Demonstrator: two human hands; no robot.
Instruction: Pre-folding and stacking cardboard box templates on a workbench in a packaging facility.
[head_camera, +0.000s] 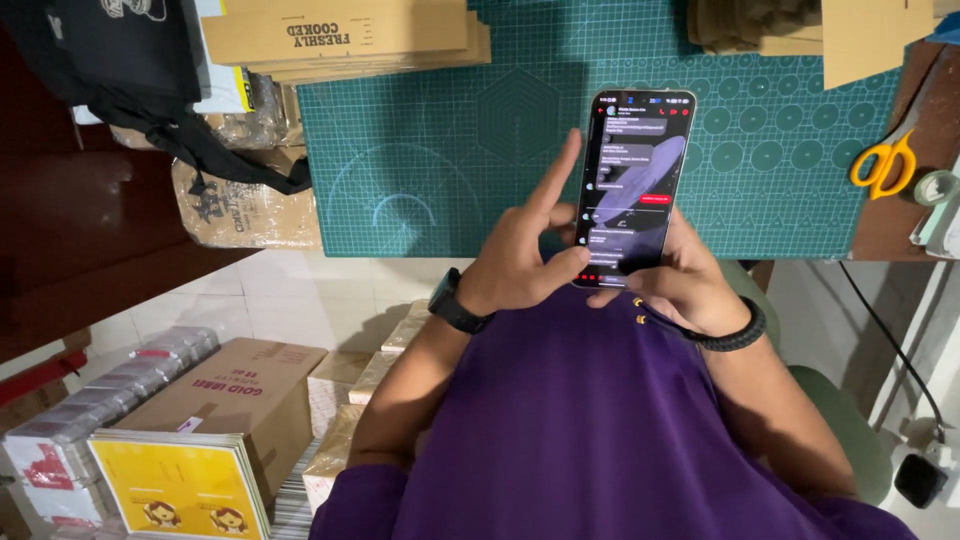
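Observation:
A black smartphone (636, 185) with a lit chat screen is held upright above my lap, in front of the green cutting mat (430, 150). My right hand (688, 285) grips its lower end from behind; a black braided band circles that wrist. My left hand (525, 250), with a black watch on the wrist, rests against the phone's left edge, thumb at its lower corner and index finger raised beside the screen. I wear a purple shirt.
Flat cardboard sheets (345, 40) lie at the mat's far edge, more at the top right (800, 30). Yellow-handled scissors (885, 165) and a tape roll (937, 187) sit right. A black bag (130, 70) hangs left. Boxes (225, 400) and yellow cards (180, 485) stand on the floor.

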